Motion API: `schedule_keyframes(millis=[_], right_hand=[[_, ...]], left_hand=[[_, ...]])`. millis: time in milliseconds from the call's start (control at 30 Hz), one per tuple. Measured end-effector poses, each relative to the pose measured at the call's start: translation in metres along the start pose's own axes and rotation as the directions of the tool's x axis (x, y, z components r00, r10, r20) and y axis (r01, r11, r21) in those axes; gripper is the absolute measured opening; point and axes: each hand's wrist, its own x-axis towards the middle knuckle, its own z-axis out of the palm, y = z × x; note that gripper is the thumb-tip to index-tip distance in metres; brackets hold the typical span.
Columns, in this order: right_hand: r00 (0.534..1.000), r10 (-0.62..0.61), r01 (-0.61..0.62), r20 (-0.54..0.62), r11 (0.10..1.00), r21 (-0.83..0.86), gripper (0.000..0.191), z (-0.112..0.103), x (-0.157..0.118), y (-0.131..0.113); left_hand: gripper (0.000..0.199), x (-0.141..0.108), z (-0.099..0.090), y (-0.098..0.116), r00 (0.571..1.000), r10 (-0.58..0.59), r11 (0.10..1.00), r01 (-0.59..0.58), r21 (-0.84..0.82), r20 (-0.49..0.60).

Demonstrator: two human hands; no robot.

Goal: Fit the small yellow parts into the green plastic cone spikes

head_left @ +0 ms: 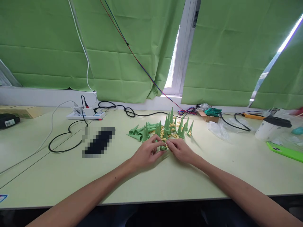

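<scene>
My left hand (147,152) is curled round a green cone-shaped piece (163,148), seen end-on between thumb and fingers just above the table. My right hand (181,151) meets it from the right, thumb and forefinger pinched at a small yellow piece close to the green one. The fingertips partly hide both. Right behind the hands stand several upright green cones (167,122) with flared bases. More green cones (135,136) lie on their sides to the left. Small yellow pieces (174,136) are scattered among the cones.
A pixelated dark object (99,142) lies left of my hands. Behind it are a power strip (86,116) and a black cable (129,112). On the right are a small cardboard box (208,117), clear plastic bags (219,130), a lidded cup (271,130) and a bright green phone case (285,152).
</scene>
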Motion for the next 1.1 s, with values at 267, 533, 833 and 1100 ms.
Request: schedule_keyframes(millis=[267,533,833,1100], right_hand=[[0.995,0.014,-0.007,-0.095,0.998,0.069,0.046,0.0,-0.001,0.0],[0.981,0.051,-0.021,-0.189,0.987,0.159,0.042,0.0,-0.002,0.002],[0.988,-0.019,0.037,-0.151,0.993,0.116,0.032,-0.003,-0.003,-0.003],[0.994,-0.043,0.056,-0.102,0.99,0.132,0.028,-0.002,-0.004,0.001]], left_hand=[[0.019,0.004,-0.003,0.006,0.992,-0.091,0.995,0.088,-0.039,-0.091],[0.026,0.01,-0.006,0.011,0.934,-0.346,0.908,0.31,-0.281,-0.088],[0.045,0.011,-0.006,0.01,0.868,-0.436,0.676,0.49,-0.55,0.237],[0.041,0.012,-0.008,0.009,0.881,-0.397,0.666,0.469,-0.58,0.257]])
